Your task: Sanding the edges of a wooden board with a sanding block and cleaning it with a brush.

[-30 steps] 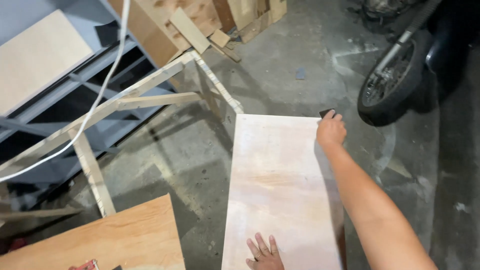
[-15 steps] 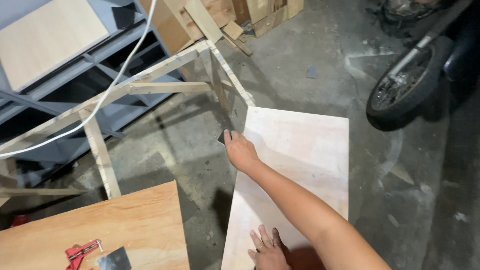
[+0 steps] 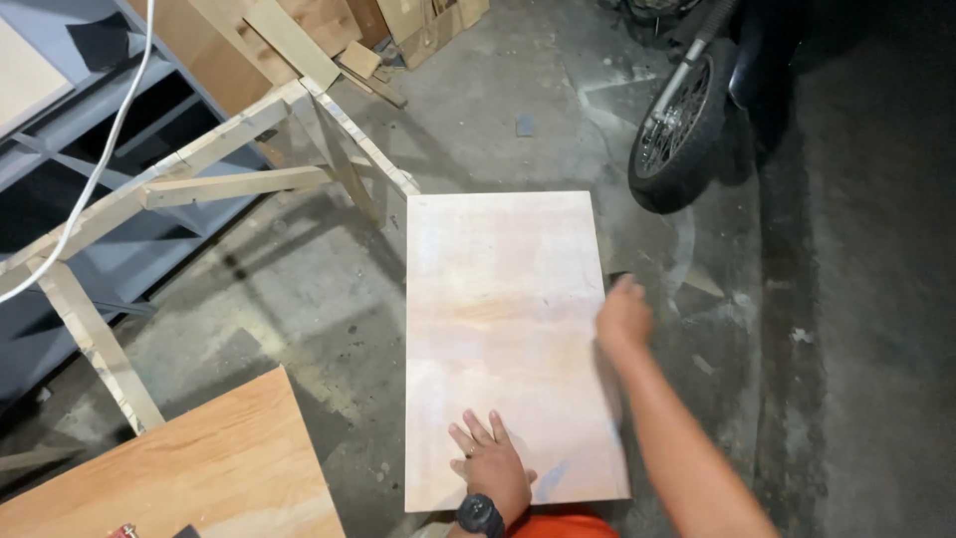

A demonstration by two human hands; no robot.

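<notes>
The left hand (image 3: pixel 490 460) lies flat, fingers spread, on the near end of the pale plywood board (image 3: pixel 503 319), while the right hand (image 3: pixel 624 319) curls over the board's right edge, its grip blurred. Left of the board stands a wooden trestle frame (image 3: pixel 229 184); beyond its far right corner is a motorcycle wheel (image 3: pixel 677 130), and an orange-brown panel (image 3: pixel 199 468) lies near-left.

left hand (image 3: pixel 491 460) flat, right hand (image 3: pixel 623 317) extended, blurred.

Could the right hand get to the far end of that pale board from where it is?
Probably yes. The right hand is at the board's right edge, and nothing lies between it and the far end.
</notes>
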